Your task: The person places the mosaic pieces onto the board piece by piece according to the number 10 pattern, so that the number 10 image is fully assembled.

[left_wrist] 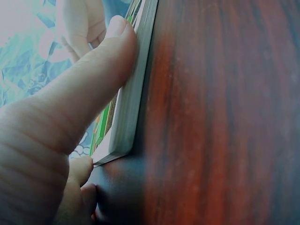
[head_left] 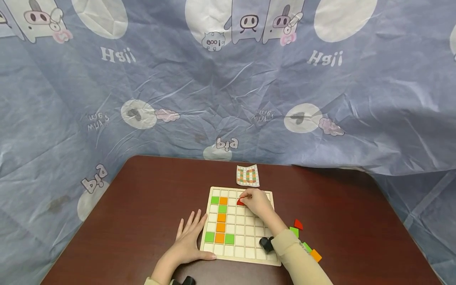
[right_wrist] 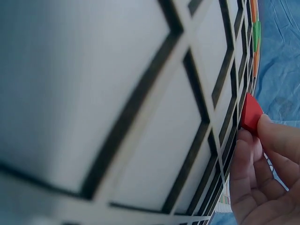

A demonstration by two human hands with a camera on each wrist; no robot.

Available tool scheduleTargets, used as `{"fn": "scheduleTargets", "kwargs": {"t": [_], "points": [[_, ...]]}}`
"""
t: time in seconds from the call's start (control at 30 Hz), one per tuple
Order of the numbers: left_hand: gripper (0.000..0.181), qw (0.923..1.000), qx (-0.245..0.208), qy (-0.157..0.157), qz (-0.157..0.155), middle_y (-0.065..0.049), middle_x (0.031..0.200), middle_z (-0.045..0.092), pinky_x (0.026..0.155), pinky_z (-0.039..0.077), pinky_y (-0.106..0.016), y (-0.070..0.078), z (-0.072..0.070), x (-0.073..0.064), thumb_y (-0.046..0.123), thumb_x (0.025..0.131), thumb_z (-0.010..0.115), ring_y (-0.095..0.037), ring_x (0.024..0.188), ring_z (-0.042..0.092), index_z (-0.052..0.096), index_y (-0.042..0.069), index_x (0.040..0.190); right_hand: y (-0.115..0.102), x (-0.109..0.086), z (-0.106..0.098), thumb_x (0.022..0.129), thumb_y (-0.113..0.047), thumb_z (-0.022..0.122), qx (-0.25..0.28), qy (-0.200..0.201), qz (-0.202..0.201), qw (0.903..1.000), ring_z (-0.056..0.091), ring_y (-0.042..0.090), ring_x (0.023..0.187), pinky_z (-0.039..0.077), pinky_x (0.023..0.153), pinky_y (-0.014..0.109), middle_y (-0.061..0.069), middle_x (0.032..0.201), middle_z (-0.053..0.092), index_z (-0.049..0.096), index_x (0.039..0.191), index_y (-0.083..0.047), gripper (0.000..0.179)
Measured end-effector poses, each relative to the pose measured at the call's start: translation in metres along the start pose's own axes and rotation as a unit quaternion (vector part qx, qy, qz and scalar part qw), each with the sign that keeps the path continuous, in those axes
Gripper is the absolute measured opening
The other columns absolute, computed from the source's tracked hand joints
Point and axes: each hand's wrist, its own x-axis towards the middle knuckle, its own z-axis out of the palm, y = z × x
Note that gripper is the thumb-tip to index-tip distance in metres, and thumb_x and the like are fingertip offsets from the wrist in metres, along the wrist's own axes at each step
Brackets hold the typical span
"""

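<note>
A pale wooden grid board (head_left: 239,229) lies on the table, with several green and orange square tiles set in its left columns. My right hand (head_left: 257,202) pinches a red quarter-round tile (head_left: 240,202) at a cell near the board's far side. In the right wrist view, thumb and fingertips grip the red tile (right_wrist: 252,112) right at the grid. My left hand (head_left: 189,245) lies spread at the board's near left corner. Its thumb (left_wrist: 101,70) rests along the board's near edge, while the other fingers reach along the left side.
Behind the board lies a small printed pattern card (head_left: 247,175). Right of the board, partly behind my right sleeve, are loose pieces: a red tile (head_left: 298,224), green tiles (head_left: 294,231) and an orange tile (head_left: 316,255). A printed blue-grey cloth (head_left: 213,87) hangs beyond the dark table.
</note>
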Motion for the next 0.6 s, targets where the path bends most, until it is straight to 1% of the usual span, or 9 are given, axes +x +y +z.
{"fn": "scheduleTargets", "kwargs": {"t": [0.23, 0.4, 0.5, 0.6], "points": [[0.127, 1.0000, -0.002, -0.002, -0.001, -0.016, 0.165, 0.010, 0.117, -0.008, -0.063, 0.0011, -0.0009, 0.0013, 0.060, 0.061, 0.086, -0.038, 0.153, 0.002, 0.021, 0.010, 0.158, 0.0013, 0.0019, -0.0001, 0.088, -0.010, 0.073, -0.024, 0.003, -0.009, 0.9997, 0.059, 0.015, 0.077, 0.052, 0.069, 0.031, 0.002, 0.090, 0.069, 0.078, 0.089, -0.011, 0.005], [0.127, 1.0000, -0.008, -0.002, -0.001, -0.017, 0.165, 0.010, 0.117, -0.008, -0.064, 0.0004, 0.0005, 0.0012, 0.059, 0.061, 0.087, -0.039, 0.153, 0.002, 0.022, 0.010, 0.158, 0.0026, 0.0040, 0.0030, 0.087, -0.008, 0.073, -0.046, 0.007, -0.019, 0.9987, 0.059, 0.015, 0.077, 0.052, 0.069, 0.029, 0.003, 0.087, 0.065, 0.079, 0.089, -0.010, 0.007], [0.127, 1.0000, -0.009, 0.000, 0.000, -0.017, 0.165, 0.011, 0.117, -0.008, -0.064, 0.0011, 0.0006, 0.0003, 0.058, 0.060, 0.088, -0.039, 0.153, 0.003, 0.022, 0.010, 0.158, 0.0030, 0.0053, 0.0055, 0.086, -0.005, 0.073, -0.062, 0.012, -0.030, 0.9975, 0.061, 0.016, 0.078, 0.054, 0.070, 0.030, 0.003, 0.087, 0.067, 0.079, 0.087, -0.009, 0.007], [0.127, 1.0000, -0.008, 0.003, 0.001, -0.018, 0.165, 0.012, 0.117, -0.007, -0.063, 0.0019, 0.0007, -0.0006, 0.058, 0.060, 0.088, -0.039, 0.153, 0.003, 0.023, 0.010, 0.158, 0.0019, 0.0053, 0.0071, 0.085, -0.003, 0.074, -0.073, 0.019, -0.031, 0.9967, 0.063, 0.017, 0.078, 0.055, 0.071, 0.030, 0.003, 0.087, 0.070, 0.078, 0.084, -0.009, 0.008]]}}
